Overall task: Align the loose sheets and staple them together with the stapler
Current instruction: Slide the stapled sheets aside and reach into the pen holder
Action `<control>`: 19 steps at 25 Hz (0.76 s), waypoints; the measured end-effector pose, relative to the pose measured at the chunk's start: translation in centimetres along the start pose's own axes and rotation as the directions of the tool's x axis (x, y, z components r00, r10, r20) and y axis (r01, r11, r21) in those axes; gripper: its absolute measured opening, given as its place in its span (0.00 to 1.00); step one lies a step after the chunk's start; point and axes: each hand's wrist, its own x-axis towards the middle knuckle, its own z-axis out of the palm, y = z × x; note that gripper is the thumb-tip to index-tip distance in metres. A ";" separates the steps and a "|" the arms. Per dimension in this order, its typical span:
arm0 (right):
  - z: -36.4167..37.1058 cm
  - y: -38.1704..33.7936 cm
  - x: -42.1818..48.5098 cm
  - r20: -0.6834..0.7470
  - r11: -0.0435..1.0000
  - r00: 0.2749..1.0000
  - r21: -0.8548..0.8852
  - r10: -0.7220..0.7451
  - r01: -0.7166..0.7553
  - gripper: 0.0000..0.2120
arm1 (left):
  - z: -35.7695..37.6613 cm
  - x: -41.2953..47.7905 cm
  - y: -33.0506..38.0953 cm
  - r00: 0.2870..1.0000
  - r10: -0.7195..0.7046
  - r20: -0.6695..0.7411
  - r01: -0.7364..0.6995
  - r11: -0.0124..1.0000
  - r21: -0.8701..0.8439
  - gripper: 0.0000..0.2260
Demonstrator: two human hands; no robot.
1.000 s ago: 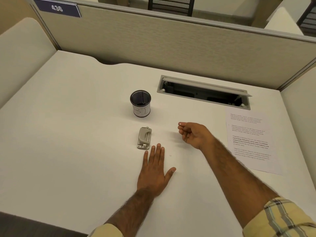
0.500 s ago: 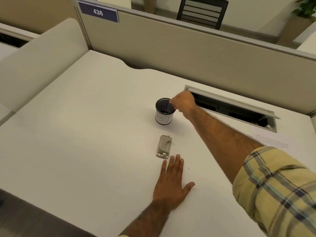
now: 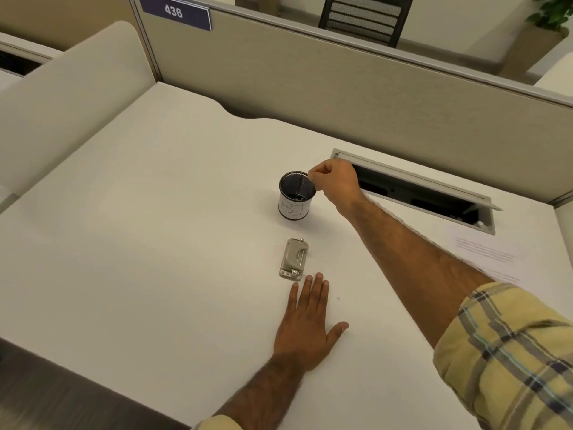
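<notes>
A small grey stapler point(image 3: 294, 259) lies on the white desk point(image 3: 155, 243), just beyond the fingertips of my left hand point(image 3: 307, 324). That hand rests flat on the desk, fingers apart, holding nothing. The printed sheets point(image 3: 486, 256) lie at the right, partly hidden behind my right forearm. My right hand point(image 3: 336, 181) reaches forward to the rim of a black mesh cup point(image 3: 294, 195) with a white label. Its fingertips are pinched together over the cup's right edge; I cannot see anything between them.
A long cable slot point(image 3: 434, 193) with a raised lid is set into the desk behind the cup. Beige partition panels point(image 3: 310, 88) wall the desk at the back and left. The desk's front edge runs along the lower left.
My right hand moved from beside the stapler forward to the cup's rim and stays there, fingers pinched. My view shifted left, so the sheets slid to the right. My left hand has not moved.
</notes>
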 end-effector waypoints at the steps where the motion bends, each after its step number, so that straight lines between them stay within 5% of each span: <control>1: -0.6 1.1 -1.4 0.022 0.999 0.999 -0.034 -0.029 0.030 0.04 | 0.0 0.0 0.0 1.000 0.000 0.005 0.000 1.000 0.002 0.38; 5: -3.0 9.3 -8.2 0.151 0.932 0.988 -0.349 -0.043 0.094 0.07 | -0.1 0.0 0.1 0.999 -0.007 0.039 0.006 1.000 0.030 0.38; 10: -4.7 17.1 -14.9 0.261 0.847 0.965 -0.513 0.001 0.137 0.09 | -0.2 0.0 0.3 0.998 -0.013 0.055 0.008 0.997 0.079 0.39; 19: -3.2 17.8 -16.5 0.420 0.556 0.881 -0.690 -0.215 0.464 0.12 | 0.0 -1.2 0.5 0.997 -0.030 0.075 0.022 0.995 0.101 0.39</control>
